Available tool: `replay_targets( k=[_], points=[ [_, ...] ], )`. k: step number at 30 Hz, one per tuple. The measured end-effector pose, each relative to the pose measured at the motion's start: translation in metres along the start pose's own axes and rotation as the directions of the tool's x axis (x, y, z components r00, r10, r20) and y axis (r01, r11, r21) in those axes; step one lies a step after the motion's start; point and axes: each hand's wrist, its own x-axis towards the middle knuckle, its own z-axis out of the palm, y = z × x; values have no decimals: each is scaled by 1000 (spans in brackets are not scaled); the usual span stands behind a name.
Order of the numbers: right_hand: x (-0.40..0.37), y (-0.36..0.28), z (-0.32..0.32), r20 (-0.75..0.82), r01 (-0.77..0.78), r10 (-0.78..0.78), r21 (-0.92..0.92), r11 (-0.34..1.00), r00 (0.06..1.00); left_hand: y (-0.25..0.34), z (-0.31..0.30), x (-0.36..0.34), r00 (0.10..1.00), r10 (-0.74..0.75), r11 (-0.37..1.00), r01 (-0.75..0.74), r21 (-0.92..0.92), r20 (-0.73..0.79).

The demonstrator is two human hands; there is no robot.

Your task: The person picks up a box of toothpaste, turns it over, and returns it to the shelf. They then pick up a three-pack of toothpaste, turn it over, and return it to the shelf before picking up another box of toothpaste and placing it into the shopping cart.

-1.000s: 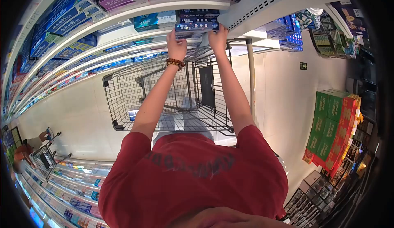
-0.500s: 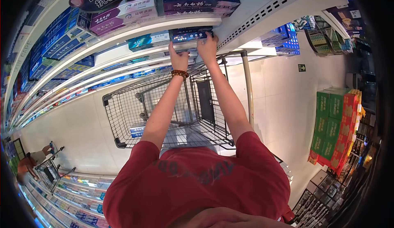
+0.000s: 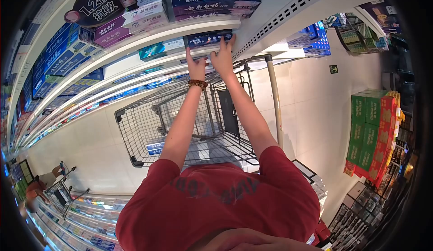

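Touching dark-blue, white-lettered box (image 3: 205, 40) under far shelf (image 3: 198, 26): left hand (image 3: 196, 68), right hand (image 3: 222, 62), fingers (image 3: 223, 44) extended, spread. Box's far side hidden, smaller print unreadable.

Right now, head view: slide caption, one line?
Left hand and right hand at a dark blue box on a store shelf, a wire shopping cart below.

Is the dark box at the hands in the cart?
No, out: the dark box is under the upper shelf, beside a teal box.
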Motion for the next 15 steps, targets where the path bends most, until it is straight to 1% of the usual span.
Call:
replay_targets(
  k=[2,3,5,8,12,15],
  points=[
    [0,-6,-9,75,-11,7,46,999,997,-5,-3,1,998,-50,999,50,-5,34],
    [-1,-1,-8,92,10,-12,17,1000,996,-6,-3,2,996,-75,997,75,-7,52],
    [-3,8,-4,127,57,-51,-40,998,991,-9,-5,3,997,-62,998,61,20,56],
    [-6,8,-7,155,71,-54,-111,991,986,-8,-4,2,996,-46,998,43,41,70],
    [-6,5,-11,183,75,-46,-153,985,982,-15,-2,7,998,-4,1000,2,31,62],
    [-4,4,-12,187,76,-44,-171,982,981,-15,-3,10,996,-14,999,11,42,88]
  ],
)
